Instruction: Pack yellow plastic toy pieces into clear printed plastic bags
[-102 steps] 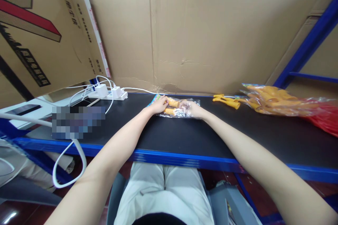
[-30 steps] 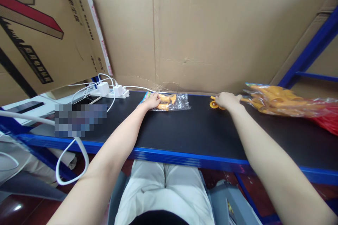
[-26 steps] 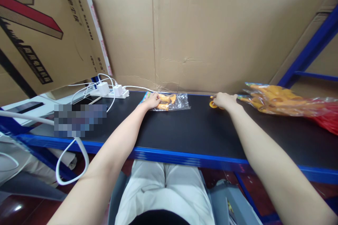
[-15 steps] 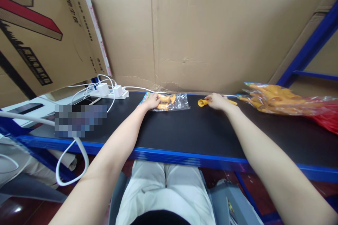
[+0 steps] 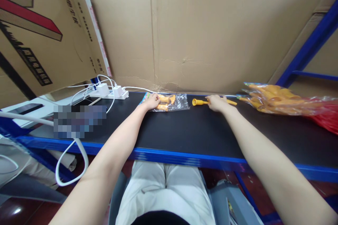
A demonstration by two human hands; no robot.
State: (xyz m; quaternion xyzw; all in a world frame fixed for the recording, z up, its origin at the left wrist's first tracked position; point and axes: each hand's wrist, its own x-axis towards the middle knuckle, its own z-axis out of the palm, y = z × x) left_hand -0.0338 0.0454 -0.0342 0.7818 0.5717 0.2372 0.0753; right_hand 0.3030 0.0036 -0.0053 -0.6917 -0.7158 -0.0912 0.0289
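- Pressing on the bag (image 5: 181, 102) with the left hand (image 5: 151, 101), fingers laid over its coloured end; impossible to tell whether pinched.
- Holding yellow parts (image 5: 171, 99) inside that bag, flat toward the back of the black table (image 5: 185, 133).
- Gripping the yellow piece (image 5: 199, 102) in the closed fingers of the right hand (image 5: 217, 102), apart from the left, with its wide end just beside the bag.
- Near the right hand, with a sack (image 5: 274, 98) full of more yellow parts.
- To the left, with a power strip (image 5: 123, 94).
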